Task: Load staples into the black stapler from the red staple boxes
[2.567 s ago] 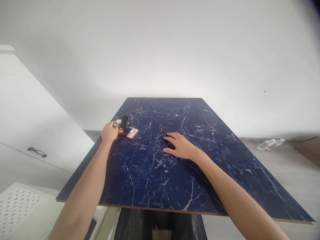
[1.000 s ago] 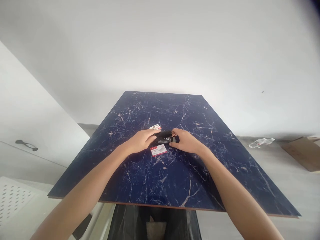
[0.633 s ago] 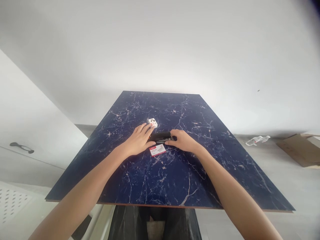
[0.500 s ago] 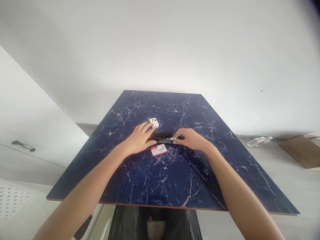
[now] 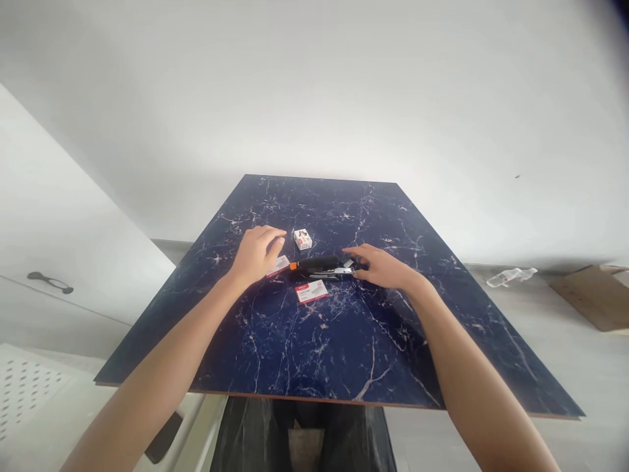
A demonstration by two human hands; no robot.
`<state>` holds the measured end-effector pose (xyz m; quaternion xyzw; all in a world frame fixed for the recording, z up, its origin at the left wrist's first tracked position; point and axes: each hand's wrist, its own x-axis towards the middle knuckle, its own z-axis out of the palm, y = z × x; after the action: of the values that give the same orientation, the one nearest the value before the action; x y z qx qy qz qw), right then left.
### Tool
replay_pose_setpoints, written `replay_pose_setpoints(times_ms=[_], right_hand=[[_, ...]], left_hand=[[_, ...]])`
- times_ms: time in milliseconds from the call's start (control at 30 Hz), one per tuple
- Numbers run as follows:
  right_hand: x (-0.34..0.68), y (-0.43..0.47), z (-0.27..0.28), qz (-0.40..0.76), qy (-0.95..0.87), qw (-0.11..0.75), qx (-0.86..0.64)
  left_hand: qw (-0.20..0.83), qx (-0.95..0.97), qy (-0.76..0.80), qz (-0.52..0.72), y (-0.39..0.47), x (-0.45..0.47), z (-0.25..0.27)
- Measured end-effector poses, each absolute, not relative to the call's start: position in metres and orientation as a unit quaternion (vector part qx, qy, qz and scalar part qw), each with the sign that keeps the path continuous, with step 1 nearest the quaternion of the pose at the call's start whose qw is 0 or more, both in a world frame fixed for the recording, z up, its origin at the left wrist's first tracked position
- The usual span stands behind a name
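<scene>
A black stapler with an orange end and a silver metal part lies across the middle of the tabletop. My right hand is beside its silver end, thumb and fingers apart, holding nothing I can see. A small pale piece, too small to name, is near those fingertips. My left hand is left of the stapler with its fingers stretched out, partly over a red-and-white box. A second red-and-white box lies flat in front of the stapler. Behind the stapler stands a small white box.
The dark blue marbled tabletop extends around these things, its far edge near a pale wall. On the floor to the right are a clear plastic bottle and a cardboard box. A dark handle is on the white cabinet at left.
My left hand has moved left from the stapler and small white box, uncovering the orange end and another red-and-white box. My right hand has let go of the stapler and shifted right.
</scene>
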<state>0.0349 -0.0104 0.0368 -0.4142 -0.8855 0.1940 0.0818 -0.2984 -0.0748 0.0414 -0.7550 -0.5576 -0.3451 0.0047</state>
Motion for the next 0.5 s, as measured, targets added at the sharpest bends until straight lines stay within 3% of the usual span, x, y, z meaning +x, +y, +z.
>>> replay_pose_setpoints(times_ms=[200,333,500], right_hand=[[0.034,0.005,0.021,0.110,-0.881,0.153,-0.433],[0.050,0.013,0.018,0.118,-0.829,0.173,-0.518],[0.070,0.007,0.022,0.303,-0.773,0.182,-0.527]], left_hand=[[-0.183,-0.725,-0.515,-0.420,-0.084,-0.280,0.040],[-0.148,-0.659,-0.541,-0.501,-0.081,-0.286,0.039],[-0.122,-0.700,-0.534,-0.459,-0.083,-0.278,0.030]])
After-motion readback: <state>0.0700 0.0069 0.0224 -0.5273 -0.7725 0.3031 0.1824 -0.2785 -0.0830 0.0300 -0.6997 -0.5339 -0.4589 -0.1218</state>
